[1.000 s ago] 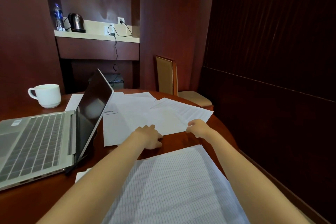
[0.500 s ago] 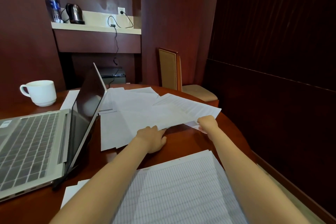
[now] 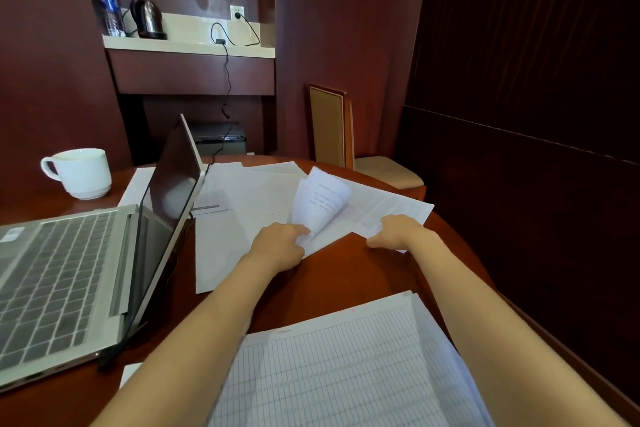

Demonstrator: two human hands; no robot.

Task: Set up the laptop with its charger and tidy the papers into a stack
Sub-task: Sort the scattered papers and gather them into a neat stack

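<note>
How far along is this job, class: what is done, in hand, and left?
Done: the laptop stands open, and a cable runs from the wall socket; its laptop end is unclear. In hand: the left hand pinches a curled sheet, the right hand holds a printed sheet. Left: the loose papers and lined sheets are unstacked.

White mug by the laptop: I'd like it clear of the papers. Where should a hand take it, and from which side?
Probably by its handle, from the left: the mug stands upright with the handle pointing left, and the open laptop crowds its right side.
</note>
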